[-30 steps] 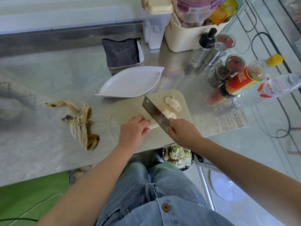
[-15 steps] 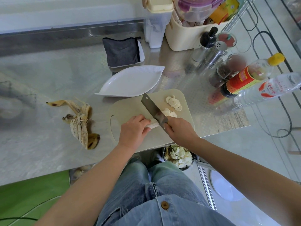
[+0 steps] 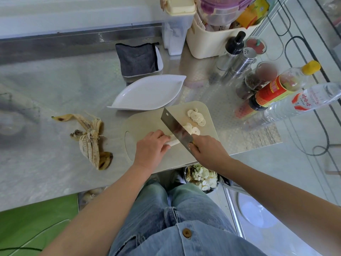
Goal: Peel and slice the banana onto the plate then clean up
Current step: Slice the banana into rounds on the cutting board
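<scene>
Soft, slick, easily bruised banana [image 3: 173, 142] lying on the board [image 3: 147, 122], pinned by the curled left grip [image 3: 150, 150], right grip [image 3: 206, 151] wrapped round the knife [image 3: 176, 129]; best steadied gently, behind the blade.

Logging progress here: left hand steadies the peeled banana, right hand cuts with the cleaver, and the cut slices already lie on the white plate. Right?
Not quite. The head view shows the cut slices lying on the cutting board, not on the white plate. The rest holds: left hand steadies the peeled banana, right hand cuts with the cleaver.
</scene>
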